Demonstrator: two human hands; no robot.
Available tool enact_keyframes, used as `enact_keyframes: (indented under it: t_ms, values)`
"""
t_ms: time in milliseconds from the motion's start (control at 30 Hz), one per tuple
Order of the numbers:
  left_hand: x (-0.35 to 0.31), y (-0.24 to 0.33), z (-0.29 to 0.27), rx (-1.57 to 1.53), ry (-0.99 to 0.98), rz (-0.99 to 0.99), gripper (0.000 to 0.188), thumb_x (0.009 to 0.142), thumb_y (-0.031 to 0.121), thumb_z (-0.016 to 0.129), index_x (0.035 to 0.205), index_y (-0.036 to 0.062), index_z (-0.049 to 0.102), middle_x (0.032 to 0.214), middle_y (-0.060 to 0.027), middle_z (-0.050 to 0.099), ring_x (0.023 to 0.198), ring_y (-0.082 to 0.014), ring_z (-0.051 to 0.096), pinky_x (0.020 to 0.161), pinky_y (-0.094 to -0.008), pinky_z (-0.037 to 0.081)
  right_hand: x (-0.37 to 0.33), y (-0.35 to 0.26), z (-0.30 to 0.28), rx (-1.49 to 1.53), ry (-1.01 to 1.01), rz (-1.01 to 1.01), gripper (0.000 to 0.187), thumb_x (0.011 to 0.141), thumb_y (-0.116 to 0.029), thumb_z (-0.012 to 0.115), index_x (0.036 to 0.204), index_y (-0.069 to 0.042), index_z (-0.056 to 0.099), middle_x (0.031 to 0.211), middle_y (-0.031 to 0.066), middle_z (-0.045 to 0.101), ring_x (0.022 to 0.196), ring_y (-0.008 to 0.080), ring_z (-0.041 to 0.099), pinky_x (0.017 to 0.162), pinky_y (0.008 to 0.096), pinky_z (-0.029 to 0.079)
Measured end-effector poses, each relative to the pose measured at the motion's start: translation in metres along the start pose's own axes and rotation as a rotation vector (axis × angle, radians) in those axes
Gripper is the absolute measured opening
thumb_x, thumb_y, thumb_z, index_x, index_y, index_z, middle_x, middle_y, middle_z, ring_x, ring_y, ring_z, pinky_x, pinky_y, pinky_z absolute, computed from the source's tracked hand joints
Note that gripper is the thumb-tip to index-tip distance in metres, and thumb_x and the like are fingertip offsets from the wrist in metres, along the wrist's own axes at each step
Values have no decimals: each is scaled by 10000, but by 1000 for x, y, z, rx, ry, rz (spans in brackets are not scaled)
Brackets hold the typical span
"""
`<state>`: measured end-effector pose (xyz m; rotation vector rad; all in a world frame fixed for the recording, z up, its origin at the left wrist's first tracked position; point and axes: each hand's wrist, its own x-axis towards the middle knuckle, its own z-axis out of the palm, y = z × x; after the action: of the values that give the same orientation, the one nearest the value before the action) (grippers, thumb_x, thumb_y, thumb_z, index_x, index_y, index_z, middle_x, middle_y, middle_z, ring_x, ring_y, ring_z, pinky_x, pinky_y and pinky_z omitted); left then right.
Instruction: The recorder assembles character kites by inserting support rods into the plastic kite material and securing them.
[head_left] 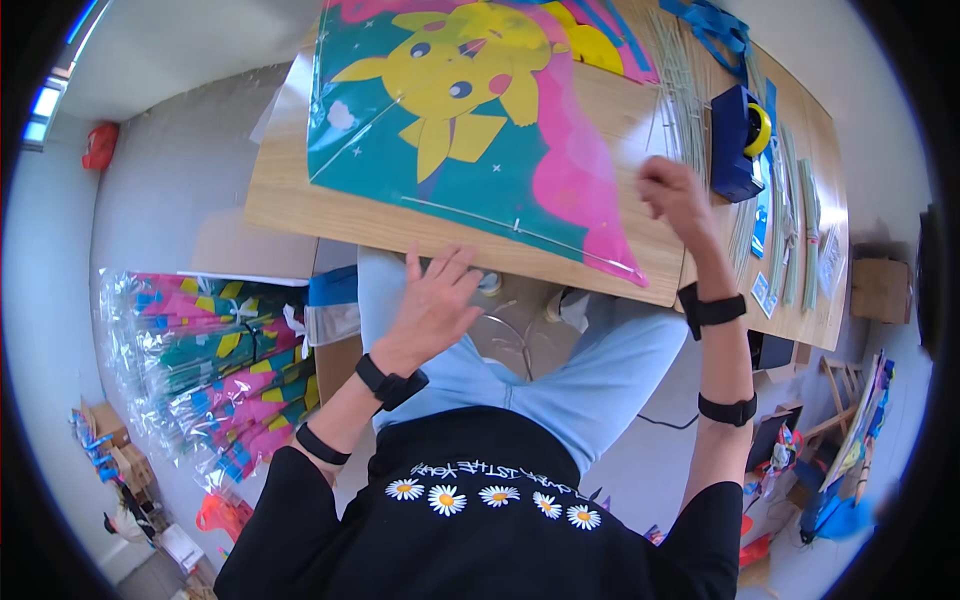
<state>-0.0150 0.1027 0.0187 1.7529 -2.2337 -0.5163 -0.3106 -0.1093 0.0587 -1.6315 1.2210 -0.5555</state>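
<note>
A teal and pink kite (480, 190) with a yellow cartoon figure lies on the wooden table (285, 205). Thin rods cross its sheet, one along the near edge and one slanting at the left. My left hand (437, 300) is open, fingers spread at the table's near edge, just below the kite. Above the tabletop, right of the kite's pink side, my right hand (675, 195) has its fingers curled together; whether something small is between them is hidden. Beyond this hand lie loose thin rods (682, 95), and a dark blue tape dispenser (735, 145) with yellow tape stands beside it.
More bundled rods (808, 225) lie at the table's right end, with blue straps (715, 30) at the far right. Another colourful sheet (610, 45) sits at the back. Left of my legs is a pile of wrapped kites (220, 360). A cardboard box (880, 290) stands at right.
</note>
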Motion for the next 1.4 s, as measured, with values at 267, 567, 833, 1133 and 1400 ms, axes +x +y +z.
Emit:
enact_keyframes:
  t_ms: [267, 567, 833, 1133, 1400]
  values:
    - [6, 17, 13, -61, 23, 68, 383, 711, 189, 772, 1036, 63, 613, 1388, -96, 489, 1333, -307, 411, 1112, -674, 180, 25, -14, 105, -583, -368, -382, 49, 758, -57, 562, 728, -21, 547, 717, 192, 584, 703, 408, 552, 600, 474, 416]
    - [23, 25, 32, -98, 74, 116, 339, 692, 167, 781, 947, 47, 592, 1439, -108, 436, 1273, -353, 424, 1095, -684, 206, 36, -4, 118, -680, -448, -364, 61, 760, -75, 610, 783, -21, 591, 734, 188, 602, 739, 401, 594, 631, 479, 438]
    - [30, 26, 33, -115, 103, 130, 340, 688, 165, 782, 928, 33, 580, 1459, -120, 420, 1273, -366, 427, 1086, -687, 229, 38, -4, 119, -674, -445, -402, 60, 755, -73, 609, 779, -21, 589, 745, 186, 608, 762, 397, 598, 637, 478, 442]
    - [41, 22, 41, -101, 137, 108, 395, 650, 166, 802, 949, 25, 586, 1429, -142, 444, 1279, -364, 436, 1110, -672, 218, 39, -4, 120, -694, -460, -369, 70, 757, -80, 614, 779, -20, 586, 754, 184, 612, 770, 396, 598, 644, 476, 444]
    - [45, 23, 43, -49, 140, 121, 448, 642, 184, 798, 1004, 41, 576, 1381, -155, 481, 1275, -339, 446, 1112, -698, 173, 41, -5, 124, -714, -447, -372, 61, 751, -78, 605, 775, -22, 601, 754, 182, 626, 772, 404, 607, 648, 492, 451]
